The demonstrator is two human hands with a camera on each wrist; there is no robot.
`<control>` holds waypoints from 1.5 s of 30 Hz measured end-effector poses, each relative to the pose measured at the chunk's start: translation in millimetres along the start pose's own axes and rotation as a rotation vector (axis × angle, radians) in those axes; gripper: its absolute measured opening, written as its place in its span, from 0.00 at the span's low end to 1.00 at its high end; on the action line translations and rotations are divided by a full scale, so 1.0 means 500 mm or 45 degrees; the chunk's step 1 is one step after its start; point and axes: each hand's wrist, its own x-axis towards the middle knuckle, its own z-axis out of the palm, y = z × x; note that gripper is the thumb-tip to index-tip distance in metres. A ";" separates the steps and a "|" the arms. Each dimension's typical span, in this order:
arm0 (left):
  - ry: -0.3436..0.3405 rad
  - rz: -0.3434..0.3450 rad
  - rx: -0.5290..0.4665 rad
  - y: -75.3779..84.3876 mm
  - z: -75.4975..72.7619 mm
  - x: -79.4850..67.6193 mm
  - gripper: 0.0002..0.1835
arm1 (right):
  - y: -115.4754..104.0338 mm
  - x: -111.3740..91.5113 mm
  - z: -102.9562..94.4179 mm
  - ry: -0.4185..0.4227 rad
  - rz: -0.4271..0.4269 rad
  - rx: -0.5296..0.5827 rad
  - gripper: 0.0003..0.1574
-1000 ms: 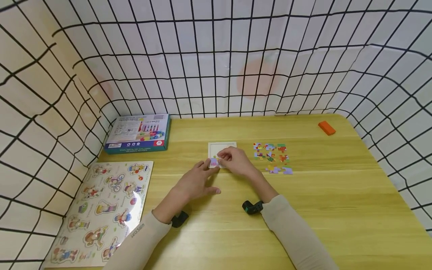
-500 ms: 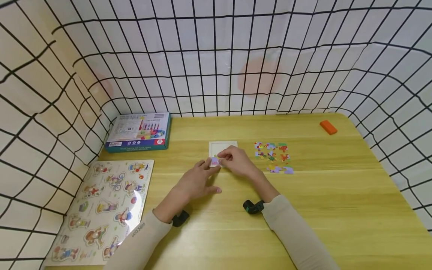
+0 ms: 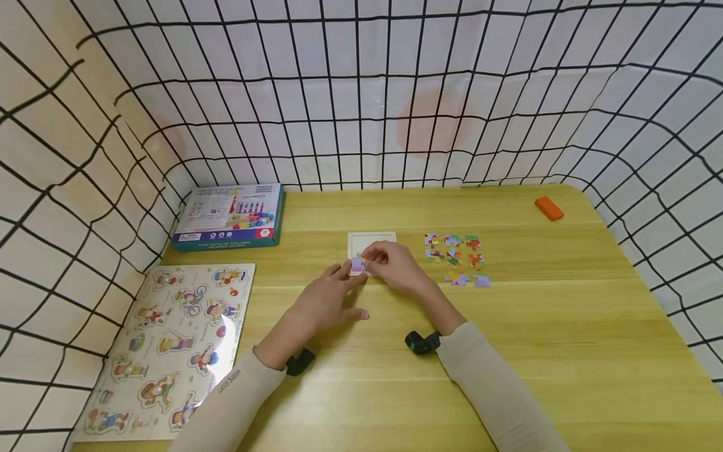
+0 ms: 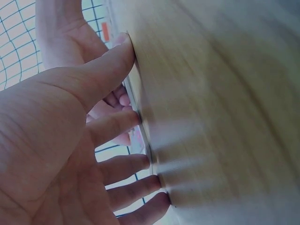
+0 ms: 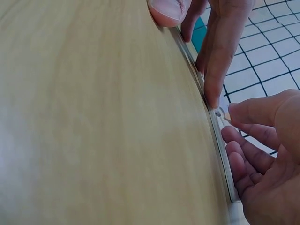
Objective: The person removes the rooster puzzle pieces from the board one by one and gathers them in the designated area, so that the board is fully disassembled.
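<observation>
A small white puzzle tray (image 3: 373,236) lies flat mid-table. In its near left corner sits a purple puzzle piece (image 3: 358,264). My left hand (image 3: 327,300) rests by that corner with its fingers spread and fairly straight, fingertips at the tray's near and left edges. My right hand (image 3: 396,267) bends over the tray's near right part, thumb and forefinger pinching a small puzzle piece (image 5: 222,114) beside the purple one. The right hand hides much of the held piece in the head view. Its other fingers curl close over the tray in the right wrist view.
Several loose puzzle pieces (image 3: 453,257) lie in rows right of the tray. An orange block (image 3: 549,208) is at the far right. A boxed toy set (image 3: 228,216) and a large picture board (image 3: 169,351) are on the left. Black wire mesh (image 3: 373,119) encloses the table's back and sides.
The head view has tilted slightly, so everything appears a little higher. Both hands stay at the tray, with only slight finger movement at the pieces.
</observation>
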 end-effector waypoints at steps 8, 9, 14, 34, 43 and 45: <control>0.003 0.018 0.030 -0.001 -0.004 0.003 0.44 | -0.005 0.005 0.003 0.038 0.009 0.046 0.09; 0.001 0.019 0.030 -0.001 -0.004 0.003 0.44 | -0.005 0.005 0.004 0.043 0.012 0.048 0.09; 0.002 0.026 0.016 -0.001 -0.003 0.002 0.44 | -0.008 0.005 0.008 0.060 0.014 0.048 0.08; -0.010 -0.002 0.010 -0.003 -0.005 0.003 0.45 | 0.024 -0.034 -0.092 0.111 0.044 0.147 0.07; -0.046 -0.047 -0.053 0.004 -0.008 0.010 0.45 | 0.067 -0.092 -0.156 0.104 0.093 0.129 0.11; -0.043 -0.051 -0.054 0.005 -0.009 0.009 0.45 | 0.074 -0.102 -0.166 0.101 0.110 0.099 0.11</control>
